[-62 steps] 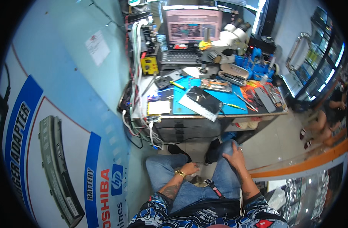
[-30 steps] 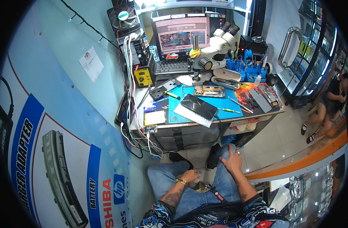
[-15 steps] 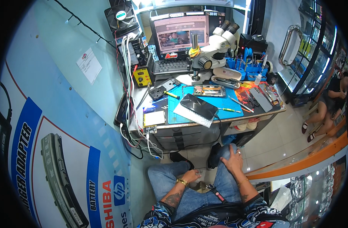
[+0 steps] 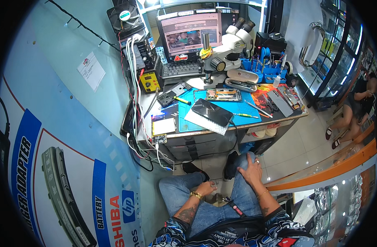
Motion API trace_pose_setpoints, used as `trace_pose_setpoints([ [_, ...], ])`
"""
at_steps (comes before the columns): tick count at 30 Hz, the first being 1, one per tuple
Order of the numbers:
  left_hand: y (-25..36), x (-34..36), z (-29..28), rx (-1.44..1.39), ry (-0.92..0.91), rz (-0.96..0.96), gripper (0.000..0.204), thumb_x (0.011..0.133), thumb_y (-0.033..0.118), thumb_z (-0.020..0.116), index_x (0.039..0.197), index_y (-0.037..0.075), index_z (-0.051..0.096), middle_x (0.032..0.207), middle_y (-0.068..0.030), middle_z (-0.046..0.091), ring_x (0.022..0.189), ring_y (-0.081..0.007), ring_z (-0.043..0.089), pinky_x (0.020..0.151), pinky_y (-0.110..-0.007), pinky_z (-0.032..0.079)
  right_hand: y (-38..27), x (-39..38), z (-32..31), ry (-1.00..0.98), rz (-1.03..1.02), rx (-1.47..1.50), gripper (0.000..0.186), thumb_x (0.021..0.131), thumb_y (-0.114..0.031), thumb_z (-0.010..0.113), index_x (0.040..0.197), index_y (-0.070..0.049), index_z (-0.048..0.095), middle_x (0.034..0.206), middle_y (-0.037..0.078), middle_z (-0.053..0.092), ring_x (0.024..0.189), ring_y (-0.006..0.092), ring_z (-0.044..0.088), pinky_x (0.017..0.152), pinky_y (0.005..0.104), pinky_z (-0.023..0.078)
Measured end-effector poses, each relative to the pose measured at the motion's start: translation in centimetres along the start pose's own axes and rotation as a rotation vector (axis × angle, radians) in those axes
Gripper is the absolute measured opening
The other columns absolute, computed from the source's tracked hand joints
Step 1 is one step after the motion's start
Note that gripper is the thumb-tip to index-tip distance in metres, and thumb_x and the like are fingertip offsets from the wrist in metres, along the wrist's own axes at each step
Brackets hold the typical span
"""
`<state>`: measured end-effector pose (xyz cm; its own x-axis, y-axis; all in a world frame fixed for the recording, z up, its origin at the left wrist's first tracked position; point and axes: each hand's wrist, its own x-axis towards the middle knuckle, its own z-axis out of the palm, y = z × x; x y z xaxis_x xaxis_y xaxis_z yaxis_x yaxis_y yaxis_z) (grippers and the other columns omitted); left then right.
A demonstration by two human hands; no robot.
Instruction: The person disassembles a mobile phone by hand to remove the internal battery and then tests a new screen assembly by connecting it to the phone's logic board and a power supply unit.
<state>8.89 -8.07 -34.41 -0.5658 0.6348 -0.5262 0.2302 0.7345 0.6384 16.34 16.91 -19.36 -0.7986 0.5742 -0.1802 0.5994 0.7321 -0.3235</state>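
My left hand (image 4: pixel 206 188), with a gold watch (image 4: pixel 196 195) at the wrist, hangs over the inner side of my left thigh. Its fingers are loosely curled, and I see nothing in them. On my right knee rests my right hand (image 4: pixel 251 170), fingers spread over the jeans (image 4: pixel 241 193), a ring on one finger. Neither hand touches the bench. A dark smartphone (image 4: pixel 212 112) lies there on white bubble wrap (image 4: pixel 205 124) over a blue work mat (image 4: pixel 191 125). Behind it is an opened phone (image 4: pixel 223 95), its inner parts showing; a green-yellow screwdriver (image 4: pixel 245 115) lies right of the smartphone.
A stereo microscope (image 4: pixel 229 49) stands before a monitor (image 4: pixel 192 33) and keyboard (image 4: pixel 180 70). Blue tool holders (image 4: pixel 270 74) are at the right, a yellow power unit (image 4: pixel 149 82) at the left. White cables (image 4: pixel 133 61) hang by the wall. Another person (image 4: pixel 359 103) sits far right.
The view has shifted a little, so the bench sits slightly farther left in it. Both hands stay where they were, and nothing on the bench has visibly moved.
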Motion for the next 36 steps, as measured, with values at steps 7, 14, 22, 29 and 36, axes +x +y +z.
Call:
trace_pose_setpoints([
  [7, 0.2, -0.2, -0.1, 0.0, 0.012, 0.016, 0.056, 0.089, 0.046, 0.065, 0.128, 0.006, 0.065, 0.123, -0.0204, 0.068, 0.116, -0.0392, 0.064, 0.1, -0.044, 0.049, 0.2, -0.1, 0.0, 0.015, -0.008, -0.006, 0.093, 0.078, -0.051, 0.076, 0.156, -0.021, 0.035, 0.146, 0.031, 0.04, 0.127, 0.0458, 0.05, 0.1, 0.0505, 0.047],
  [14, -0.7, 0.1, 0.4, -0.007, 0.014, 0.013, 0.056, 0.089, 0.047, 0.064, 0.126, 0.006, 0.067, 0.125, -0.0185, 0.068, 0.116, -0.0379, 0.064, 0.1, -0.043, 0.049, -0.2, -0.1, 0.2, 0.001, 0.006, -0.037, 0.093, 0.078, -0.053, 0.075, 0.156, -0.022, 0.036, 0.147, 0.028, 0.041, 0.125, 0.0458, 0.052, 0.098, 0.0506, 0.048],
  [22, 0.4, -0.1, -0.4, -0.022, 0.006, 0.027, 0.057, 0.089, 0.047, 0.066, 0.125, 0.003, 0.067, 0.116, -0.0215, 0.071, 0.111, -0.0368, 0.067, 0.095, -0.042, 0.051, 0.9, 0.4, 1.1, -0.002, 0.023, -0.075, 0.094, 0.081, -0.058, 0.072, 0.158, -0.025, 0.028, 0.145, 0.032, 0.043, 0.126, 0.0483, 0.052, 0.101, 0.0527, 0.047],
  [29, 0.3, 0.0, -0.6, -0.095, -0.036, -0.061, 0.054, 0.086, 0.046, 0.068, 0.123, 0.008, 0.069, 0.119, -0.0215, 0.07, 0.115, -0.0378, 0.065, 0.098, -0.043, 0.05, 0.2, -0.1, -0.6, -0.032, 0.01, 0.008, 0.088, 0.084, -0.053, 0.072, 0.156, -0.024, 0.032, 0.14, 0.029, 0.045, 0.122, 0.0455, 0.052, 0.097, 0.0555, 0.047],
  [36, -0.3, 0.1, -0.3, -0.057, -0.017, -0.047, 0.051, 0.086, 0.045, 0.068, 0.121, 0.008, 0.07, 0.118, -0.0202, 0.071, 0.114, -0.0363, 0.065, 0.099, -0.042, 0.05, 0.1, -0.6, -0.5, 0.014, -0.002, 0.035, 0.087, 0.082, -0.05, 0.074, 0.156, -0.027, 0.032, 0.138, 0.03, 0.046, 0.12, 0.048, 0.053, 0.097, 0.055, 0.047],
])
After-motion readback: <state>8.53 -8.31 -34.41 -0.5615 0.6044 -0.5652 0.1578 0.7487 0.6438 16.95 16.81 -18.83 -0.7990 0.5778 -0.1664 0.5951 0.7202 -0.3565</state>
